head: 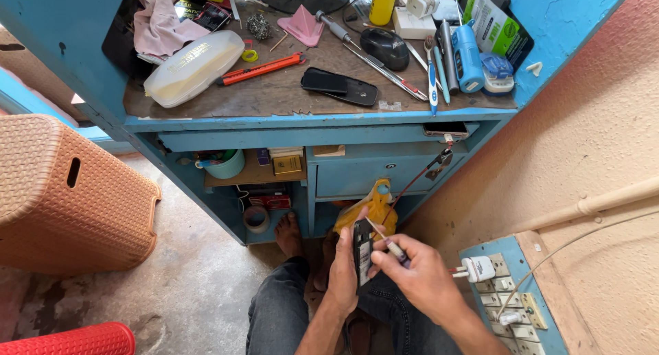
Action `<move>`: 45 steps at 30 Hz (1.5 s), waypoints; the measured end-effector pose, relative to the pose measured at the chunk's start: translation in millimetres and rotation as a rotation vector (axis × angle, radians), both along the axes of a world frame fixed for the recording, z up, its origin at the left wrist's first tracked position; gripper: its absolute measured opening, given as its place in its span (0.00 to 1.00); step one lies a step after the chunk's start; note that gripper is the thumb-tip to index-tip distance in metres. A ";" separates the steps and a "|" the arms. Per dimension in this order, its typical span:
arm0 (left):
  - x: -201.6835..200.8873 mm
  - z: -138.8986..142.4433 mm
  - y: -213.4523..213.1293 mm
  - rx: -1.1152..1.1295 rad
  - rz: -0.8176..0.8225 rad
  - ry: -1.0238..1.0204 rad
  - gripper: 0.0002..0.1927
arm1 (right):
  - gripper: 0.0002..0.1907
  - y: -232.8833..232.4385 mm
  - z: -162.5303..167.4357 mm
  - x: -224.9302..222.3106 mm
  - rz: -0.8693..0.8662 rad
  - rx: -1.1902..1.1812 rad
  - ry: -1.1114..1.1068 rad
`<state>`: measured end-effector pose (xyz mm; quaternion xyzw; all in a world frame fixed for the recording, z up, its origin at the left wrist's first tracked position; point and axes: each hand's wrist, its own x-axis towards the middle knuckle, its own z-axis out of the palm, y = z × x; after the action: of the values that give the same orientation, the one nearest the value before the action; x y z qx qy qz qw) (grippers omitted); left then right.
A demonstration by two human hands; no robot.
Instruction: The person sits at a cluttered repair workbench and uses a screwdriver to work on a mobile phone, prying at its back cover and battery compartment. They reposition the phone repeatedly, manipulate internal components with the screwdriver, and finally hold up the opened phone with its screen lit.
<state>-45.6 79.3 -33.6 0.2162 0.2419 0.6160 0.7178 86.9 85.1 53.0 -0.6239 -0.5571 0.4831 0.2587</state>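
Note:
My left hand (343,269) grips a small dark opened phone (362,257), held upright on its edge over my lap. My right hand (420,276) pinches a thin screwdriver (386,241) with a pale handle, its tip against the phone's upper part. Both hands are low in the view, below the blue workbench (316,118). A yellow plastic bag (374,207) hangs just behind the phone.
The bench top holds a black phone (340,87), an orange utility knife (264,68), a white case (192,68), a black mouse (386,48), tweezers and brushes. A brown woven stool (68,197) stands left. A blue switchboard with a white charger (478,268) is on the right wall.

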 end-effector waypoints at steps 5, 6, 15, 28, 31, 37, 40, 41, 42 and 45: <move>3.3 -8.2 -2.1 -0.053 0.024 0.155 0.38 | 0.09 1.7 -34.9 -14.6 -0.074 -0.025 0.281; 3.4 -10.1 -2.2 -0.029 0.037 0.209 0.39 | 0.08 2.2 -38.3 -14.5 -0.092 -0.030 0.291; 2.3 -15.6 -3.0 0.136 0.104 0.552 0.39 | 0.09 1.5 -48.6 -7.5 -0.072 -0.015 0.311; -11.7 1.3 -0.5 0.002 -0.104 -0.275 0.32 | 0.15 -25.9 37.9 12.4 0.127 0.350 -0.299; -11.6 5.1 -1.8 0.012 -0.116 -0.275 0.33 | 0.14 -26.6 43.0 11.2 0.163 0.476 -0.263; -9.7 5.0 -1.6 0.039 -0.116 -0.254 0.33 | 0.14 -21.3 45.4 7.3 0.164 0.399 -0.300; -8.3 3.9 -2.7 0.039 -0.115 -0.234 0.33 | 0.14 -20.6 46.7 6.2 0.152 0.350 -0.300; -8.0 3.6 -3.0 0.037 -0.115 -0.226 0.33 | 0.14 -20.6 47.2 6.2 0.151 0.348 -0.297; -8.0 3.4 -3.2 0.039 -0.115 -0.227 0.33 | 0.14 -20.7 47.4 6.2 0.150 0.346 -0.295; -8.7 3.0 -2.3 0.050 -0.113 -0.227 0.33 | 0.14 -20.9 48.4 7.2 0.150 0.385 -0.308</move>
<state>-54.3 77.0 -30.7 0.1764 0.1310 0.6009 0.7685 94.1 64.2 101.5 -0.5864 -0.7164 0.2851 0.2481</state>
